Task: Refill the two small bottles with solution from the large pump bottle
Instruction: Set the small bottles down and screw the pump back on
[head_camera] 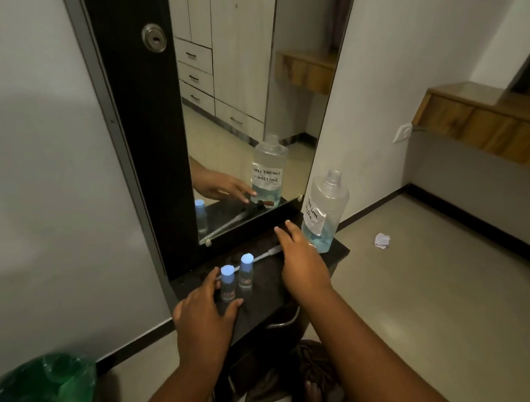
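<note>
Two small clear bottles with light-blue caps stand side by side on a dark shelf (pixel 337 254) below a mirror: the left small bottle (pixel 227 283) and the right small bottle (pixel 246 272). My left hand (pixel 202 314) curls around the left one, thumb and fingers on either side of it. The large clear bottle (pixel 324 213), with a handwritten label, no pump on its neck and a little blue solution at the bottom, stands at the shelf's right end. My right hand (pixel 300 257) hovers flat and open just left of it. A thin white tube (pixel 268 253) lies on the shelf under that hand.
The mirror (pixel 240 110) in its dark frame rises right behind the shelf. A crumpled white paper (pixel 382 240) lies on the floor to the right. A green plastic bag (pixel 43 393) sits at the bottom left. Wooden shelves (pixel 480 118) line the right wall.
</note>
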